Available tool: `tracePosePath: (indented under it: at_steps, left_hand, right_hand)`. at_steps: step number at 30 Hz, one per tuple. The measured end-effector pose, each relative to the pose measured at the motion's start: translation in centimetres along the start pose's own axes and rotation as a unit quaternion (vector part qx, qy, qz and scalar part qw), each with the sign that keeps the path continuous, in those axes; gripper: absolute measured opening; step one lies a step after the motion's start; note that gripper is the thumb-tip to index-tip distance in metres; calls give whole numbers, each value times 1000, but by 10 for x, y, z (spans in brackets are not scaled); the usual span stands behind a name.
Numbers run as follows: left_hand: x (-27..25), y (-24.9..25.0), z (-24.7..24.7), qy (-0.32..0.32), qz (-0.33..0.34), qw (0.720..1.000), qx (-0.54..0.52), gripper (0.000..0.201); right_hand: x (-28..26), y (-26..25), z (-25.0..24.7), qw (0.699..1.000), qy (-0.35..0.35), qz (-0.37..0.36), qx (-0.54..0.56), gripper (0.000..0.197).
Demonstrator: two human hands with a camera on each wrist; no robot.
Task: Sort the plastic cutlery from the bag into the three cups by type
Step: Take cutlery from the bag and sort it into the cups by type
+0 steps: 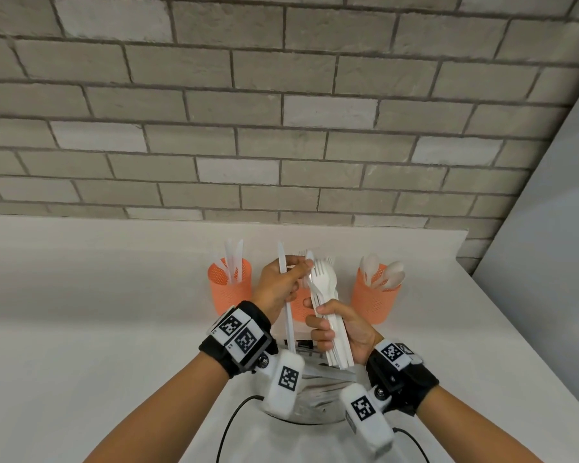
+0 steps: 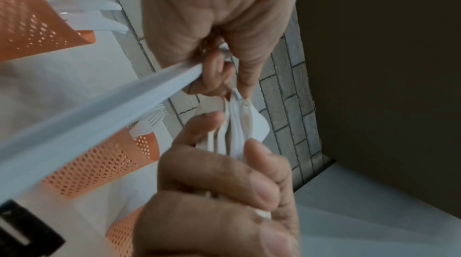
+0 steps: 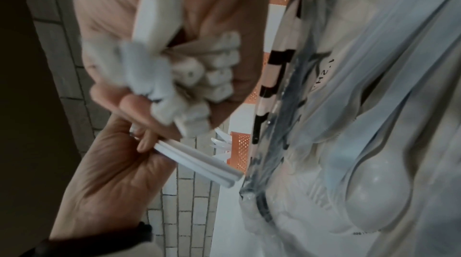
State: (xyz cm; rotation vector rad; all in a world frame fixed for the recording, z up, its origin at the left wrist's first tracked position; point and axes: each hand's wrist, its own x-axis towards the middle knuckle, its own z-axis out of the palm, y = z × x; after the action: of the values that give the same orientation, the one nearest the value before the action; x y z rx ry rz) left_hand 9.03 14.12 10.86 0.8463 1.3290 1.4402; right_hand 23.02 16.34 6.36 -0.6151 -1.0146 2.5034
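Note:
Three orange perforated cups stand by the wall: the left cup has knives, the middle cup is mostly hidden behind my hands, and the right cup has spoons. My left hand grips a white plastic knife, blade up, and its fingertips pinch the top of a bundle of cutlery. My right hand grips that bundle by the handles; forks and a spoon show at its top. The knife handle crosses the left wrist view. The bundle's handle ends show in the right wrist view.
The clear plastic bag lies on the white counter under my wrists, with spoons and more cutlery inside. A grey brick wall rises right behind the cups. The counter's edge runs diagonally at the right.

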Motion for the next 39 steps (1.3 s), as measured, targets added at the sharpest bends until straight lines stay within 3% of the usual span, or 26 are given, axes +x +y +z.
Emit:
tracePosePath:
  at_steps: [3, 6, 8, 16, 23, 28, 31, 36, 39]
  left_hand:
    - [4, 3, -1, 5, -3, 1000, 12, 7]
    - [7, 7, -3, 25, 4, 1000, -5, 23]
    - [8, 7, -4, 32, 7, 999, -14, 24]
    - [-3, -6, -1, -2, 13, 998, 58, 19]
    - [-9, -9, 4, 64, 51, 993, 79, 30]
    - [-8, -10, 8, 92, 16, 994, 55, 21]
    - [-7, -12, 9, 90, 2, 995, 42, 11]
    - [-1, -8, 4, 60, 4, 997, 53, 17]
    - [12, 5, -7, 79, 10, 995, 60, 26]
  right_hand:
    - [-2, -1, 3, 998, 50, -5, -25, 44]
    - [-4, -3, 8, 992, 113, -14, -57, 16]
    - [-3, -3, 10, 989, 128, -22, -65, 10]
    - [0, -2, 12, 989, 138, -29, -49, 10]
    - [-2, -2, 15, 987, 153, -23, -29, 17]
    - [0, -1, 16, 989, 143, -26, -10, 14]
    - [2, -1, 17, 989, 144, -24, -27, 16]
    - [2, -4, 18, 983, 150, -28, -97, 18]
    - [3, -7, 15, 980, 151, -37, -120, 18]
